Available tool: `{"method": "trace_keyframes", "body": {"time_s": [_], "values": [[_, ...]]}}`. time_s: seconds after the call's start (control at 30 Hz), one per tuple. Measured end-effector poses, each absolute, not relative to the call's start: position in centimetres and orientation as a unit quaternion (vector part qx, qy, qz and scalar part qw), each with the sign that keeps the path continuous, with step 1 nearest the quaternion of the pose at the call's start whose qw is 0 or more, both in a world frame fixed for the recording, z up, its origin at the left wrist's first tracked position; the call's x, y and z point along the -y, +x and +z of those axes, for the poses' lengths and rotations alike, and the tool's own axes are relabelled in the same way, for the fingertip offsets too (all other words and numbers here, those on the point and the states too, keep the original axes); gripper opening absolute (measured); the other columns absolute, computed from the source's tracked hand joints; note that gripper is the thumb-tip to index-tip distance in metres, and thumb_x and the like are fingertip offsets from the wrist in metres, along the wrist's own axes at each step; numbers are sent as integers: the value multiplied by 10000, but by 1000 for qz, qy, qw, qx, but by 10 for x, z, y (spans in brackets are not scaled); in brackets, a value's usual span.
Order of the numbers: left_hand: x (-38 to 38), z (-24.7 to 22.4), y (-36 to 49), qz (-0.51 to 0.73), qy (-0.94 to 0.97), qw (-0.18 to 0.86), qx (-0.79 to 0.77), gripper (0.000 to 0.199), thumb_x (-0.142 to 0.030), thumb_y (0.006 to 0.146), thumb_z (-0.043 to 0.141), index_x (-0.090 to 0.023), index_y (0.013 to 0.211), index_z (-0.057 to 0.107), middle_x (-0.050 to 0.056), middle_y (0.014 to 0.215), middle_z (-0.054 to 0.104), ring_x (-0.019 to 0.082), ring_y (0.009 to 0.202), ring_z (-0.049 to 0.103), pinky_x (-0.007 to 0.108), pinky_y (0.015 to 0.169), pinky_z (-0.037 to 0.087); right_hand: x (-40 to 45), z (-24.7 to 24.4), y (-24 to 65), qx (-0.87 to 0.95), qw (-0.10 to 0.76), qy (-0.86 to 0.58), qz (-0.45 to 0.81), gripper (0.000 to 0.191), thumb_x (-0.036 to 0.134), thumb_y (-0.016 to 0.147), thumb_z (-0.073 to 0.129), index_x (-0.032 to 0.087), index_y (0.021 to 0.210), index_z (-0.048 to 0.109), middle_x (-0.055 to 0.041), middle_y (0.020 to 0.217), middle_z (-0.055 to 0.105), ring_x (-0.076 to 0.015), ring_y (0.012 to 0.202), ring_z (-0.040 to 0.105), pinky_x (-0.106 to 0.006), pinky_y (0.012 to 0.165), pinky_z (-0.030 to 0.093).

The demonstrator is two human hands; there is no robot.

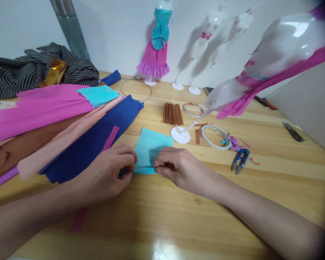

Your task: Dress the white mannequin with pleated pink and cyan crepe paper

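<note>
A light blue piece of crepe paper (151, 146) lies on the wooden table, its near edge folded into a narrow strip. My left hand (112, 168) pinches the left end of that folded edge, the fingertips partly hidden. At the right end of the fold, my right hand (178, 164) is closed with thumb and forefinger on the paper. Under my left wrist runs a narrow magenta strip (111, 138). A pleated brown paper piece (172, 113) sits beyond the blue one.
Layered coloured sheets, including a dark blue one (97, 141), cover the left. A white mannequin (271, 54) leans at right on its round base (180, 134). Near it lie a tape roll (216, 137) and blue thread snips (240, 160). A dressed mannequin (158, 47) stands behind.
</note>
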State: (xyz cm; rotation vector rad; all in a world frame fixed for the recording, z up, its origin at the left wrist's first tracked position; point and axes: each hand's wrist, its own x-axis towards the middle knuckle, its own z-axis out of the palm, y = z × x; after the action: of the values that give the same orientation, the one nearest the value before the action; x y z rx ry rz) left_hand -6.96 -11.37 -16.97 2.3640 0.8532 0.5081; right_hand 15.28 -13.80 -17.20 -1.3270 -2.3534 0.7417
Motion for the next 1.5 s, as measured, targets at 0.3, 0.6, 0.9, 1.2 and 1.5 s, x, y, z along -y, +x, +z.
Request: {"method": "trace_keyframes", "body": {"time_s": [0.3, 0.6, 0.9, 1.2, 1.5], "values": [[108, -174, -70, 162, 881, 292, -336, 131, -58, 703, 456, -162, 658, 521, -14, 686, 548, 106, 644, 496, 228, 601, 374, 128, -167, 163, 820, 149, -427, 350, 162, 22, 771, 592, 153, 798, 684, 5, 743, 677, -108, 663, 595, -206, 611, 415], [109, -173, -69, 149, 873, 296, -357, 119, -66, 696, 462, -161, 657, 523, -20, 667, 543, 103, 631, 493, 217, 589, 362, 128, -156, 168, 857, 121, -370, 338, 118, 89, 844, 575, 140, 888, 672, -34, 825, 671, -126, 737, 601, -226, 672, 436], [112, -170, -69, 156, 897, 256, -324, 152, -19, 697, 452, -153, 643, 498, -8, 649, 515, 115, 650, 478, 222, 593, 342, 152, -171, 137, 878, 113, -450, 118, 210, 349, 826, 635, 156, 770, 576, -57, 745, 580, -210, 749, 508, -316, 653, 381], [117, -171, -72, 152, 897, 245, -336, 169, -59, 800, 464, -153, 690, 551, 13, 731, 558, 143, 735, 517, 248, 661, 384, 148, -181, 142, 873, 174, -431, 146, 168, 152, 883, 498, 163, 729, 562, -47, 697, 572, -181, 698, 512, -286, 629, 378], [114, -171, -74, 146, 887, 282, -335, 161, -69, 812, 481, -157, 733, 589, -2, 736, 597, 126, 727, 543, 226, 662, 388, 149, -179, 141, 853, 185, -449, 191, 125, 101, 841, 539, 168, 735, 545, -23, 694, 565, -158, 676, 521, -256, 608, 372]]}}
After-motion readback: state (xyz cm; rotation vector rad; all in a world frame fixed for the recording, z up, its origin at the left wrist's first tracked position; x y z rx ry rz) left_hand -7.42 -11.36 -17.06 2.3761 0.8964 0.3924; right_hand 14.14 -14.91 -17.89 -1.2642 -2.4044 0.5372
